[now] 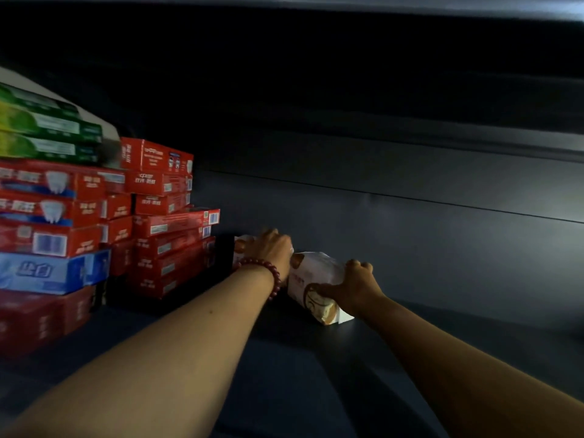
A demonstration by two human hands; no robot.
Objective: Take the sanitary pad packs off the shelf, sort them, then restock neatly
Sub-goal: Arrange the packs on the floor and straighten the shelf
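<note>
- white plastic with brown print: a pad pack sits tilted on the dark shelf floor, far in toward the back, with its near lower corner catching the light.
- the right hand grips this pack at its right end, thumb laid along the near face and fingers curled over the top edge.
- a second pad pack of the same look sits just to its left; whether the two touch cannot be told, as most of it is hidden.
- the left hand lies over the second pad pack with its back to the camera and its fingers curled down round the far side; the fingertips are out of sight.
- a dark red bead bracelet circles the left wrist, and both bare forearms reach in from the near edge.
- near the packs on the left stands a stack of red boxes.
- further left is a taller stack with green boxes on top and a blue box lower down.
- a dark back wall closes the shelf behind.
</note>
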